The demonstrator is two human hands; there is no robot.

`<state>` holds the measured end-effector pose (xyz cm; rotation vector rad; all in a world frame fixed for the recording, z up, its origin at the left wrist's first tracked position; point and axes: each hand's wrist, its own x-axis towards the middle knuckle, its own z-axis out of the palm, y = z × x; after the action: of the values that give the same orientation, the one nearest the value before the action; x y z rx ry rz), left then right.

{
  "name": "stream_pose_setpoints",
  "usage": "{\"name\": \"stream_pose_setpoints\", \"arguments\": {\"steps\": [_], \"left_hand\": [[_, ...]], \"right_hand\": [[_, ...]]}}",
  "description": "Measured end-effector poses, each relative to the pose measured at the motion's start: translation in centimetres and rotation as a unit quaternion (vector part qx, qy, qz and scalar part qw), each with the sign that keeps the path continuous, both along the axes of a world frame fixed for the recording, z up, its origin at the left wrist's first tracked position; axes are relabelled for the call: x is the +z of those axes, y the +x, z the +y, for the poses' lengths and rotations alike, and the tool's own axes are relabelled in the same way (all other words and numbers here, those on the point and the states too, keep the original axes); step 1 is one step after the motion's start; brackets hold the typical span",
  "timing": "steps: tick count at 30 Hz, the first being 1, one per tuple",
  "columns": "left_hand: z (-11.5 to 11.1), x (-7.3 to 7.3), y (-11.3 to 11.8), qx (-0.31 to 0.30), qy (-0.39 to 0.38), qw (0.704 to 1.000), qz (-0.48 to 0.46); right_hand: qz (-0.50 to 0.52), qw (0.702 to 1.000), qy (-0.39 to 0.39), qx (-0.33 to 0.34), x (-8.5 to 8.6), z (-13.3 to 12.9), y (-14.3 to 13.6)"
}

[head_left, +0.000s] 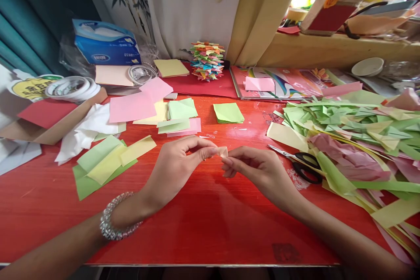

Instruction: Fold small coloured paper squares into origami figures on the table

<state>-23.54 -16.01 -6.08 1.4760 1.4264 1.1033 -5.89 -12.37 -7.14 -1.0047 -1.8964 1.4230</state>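
Between my two hands, above the middle of the red table, is a small folded cream paper piece (223,152). My left hand (183,164) pinches its left side between thumb and fingers. On the other side, the fingertips of my right hand (254,166) grip its right edge. Fingers cover part of the piece, so its full shape is hidden. Beyond the hands lies a stack of green paper squares (229,113). Pink, mint and yellow sheets (182,108) overlap just left of that stack. Black-handled scissors (300,159) rest right of my right hand.
A heap of green folded pieces (361,120) and paper strips covers the right side. Green and yellow sheets (105,162) lie left. At the back stand a colourful folded-paper tower (208,61) and a blue tissue pack (106,43). A cardboard box (55,124) sits far left.
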Motion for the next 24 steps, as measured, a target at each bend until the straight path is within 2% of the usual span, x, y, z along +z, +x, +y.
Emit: {"name": "stream_pose_setpoints", "arguments": {"steps": [7, 14, 19, 24], "left_hand": [[0.3, -0.25, -0.29, 0.003, -0.027, 0.999, 0.019], [0.21, 0.01, -0.38, -0.038, -0.012, 0.997, 0.067], [0.22, 0.05, -0.47, -0.046, -0.023, 0.998, 0.036], [0.47, 0.01, -0.33, -0.07, -0.012, 0.996, 0.06]], "right_hand": [[-0.005, 1.0, -0.015, -0.002, -0.01, 0.13, 0.06], [0.006, 0.999, -0.036, -0.004, -0.03, 0.24, 0.08], [0.007, 0.999, -0.045, 0.006, 0.22, 0.46, 0.06], [0.001, 0.999, -0.036, 0.032, 0.16, 0.5, 0.11]]}}
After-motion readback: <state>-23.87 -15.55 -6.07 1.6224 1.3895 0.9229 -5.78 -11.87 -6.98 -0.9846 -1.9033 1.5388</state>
